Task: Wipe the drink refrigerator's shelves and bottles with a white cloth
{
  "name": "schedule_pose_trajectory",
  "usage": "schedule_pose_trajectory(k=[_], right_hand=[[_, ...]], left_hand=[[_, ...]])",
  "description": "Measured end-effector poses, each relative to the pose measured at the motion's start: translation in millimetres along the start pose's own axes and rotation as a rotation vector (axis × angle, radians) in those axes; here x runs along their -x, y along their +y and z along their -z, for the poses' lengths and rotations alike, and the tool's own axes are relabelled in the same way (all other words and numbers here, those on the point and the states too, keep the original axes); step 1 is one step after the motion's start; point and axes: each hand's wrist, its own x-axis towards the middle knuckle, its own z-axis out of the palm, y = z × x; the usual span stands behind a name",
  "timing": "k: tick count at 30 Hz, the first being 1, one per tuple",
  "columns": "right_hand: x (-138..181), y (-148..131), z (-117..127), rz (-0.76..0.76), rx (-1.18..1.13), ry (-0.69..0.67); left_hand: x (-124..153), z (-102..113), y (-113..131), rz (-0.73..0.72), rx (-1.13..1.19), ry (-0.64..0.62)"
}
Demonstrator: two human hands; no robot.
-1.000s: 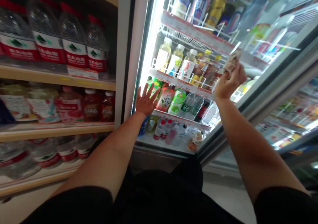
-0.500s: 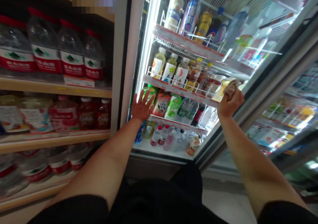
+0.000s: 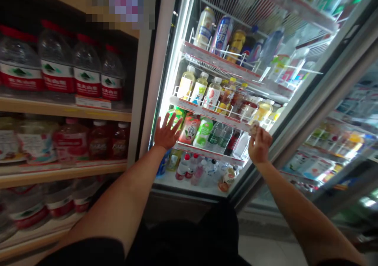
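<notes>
My left hand (image 3: 165,132) is open, fingers spread, resting against the left edge of the lit fridge (image 3: 159,81) beside a green bottle (image 3: 176,118). My right hand (image 3: 259,145) is closed around a crumpled cloth (image 3: 254,128), held against the inside of the open glass door (image 3: 298,85) near the right end of a wire shelf (image 3: 212,114). Juice bottles (image 3: 199,88) stand on that shelf, and more bottles (image 3: 203,132) sit on the shelf below, between my hands.
Wooden shelves (image 3: 65,109) on the left carry large water bottles (image 3: 57,67) and red drinks (image 3: 97,140). Small bottles (image 3: 195,169) stand on the fridge floor. A second glass cooler (image 3: 339,148) stands to the right. My dark clothing fills the bottom.
My right hand has moved down and left along the glass door with the cloth. My left hand stays against the fridge edge. The view has tilted upward slightly.
</notes>
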Motion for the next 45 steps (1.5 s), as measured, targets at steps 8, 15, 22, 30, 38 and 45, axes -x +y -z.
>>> schedule_pose_trajectory(k=[8,15,22,30,38,45], right_hand=[[-76.5,15.8,-7.6,-0.199,-0.068,0.174],[-127.7,-53.7,-11.9,0.140,-0.192,-0.018],[-141.1,-116.5,-33.0,-0.013,-0.253,0.191],[-93.3,-181.1,-44.2,0.414,-0.359,-0.156],[-105.2,-143.8,-38.6,0.503,-0.383,-0.270],[-93.6,-43.1,-21.6,0.126,0.027,-0.129]], left_hand=[[0.1,1.5,1.7,-0.008,-0.040,0.013],[-1.0,5.7,5.5,0.004,-0.023,-0.017],[-0.9,8.2,5.3,-0.016,-0.055,-0.030],[-9.4,9.6,33.4,-0.140,-0.022,0.265],[-90.5,17.0,106.5,-0.516,0.019,0.123],[-81.3,11.0,87.2,-0.655,-0.020,0.107]])
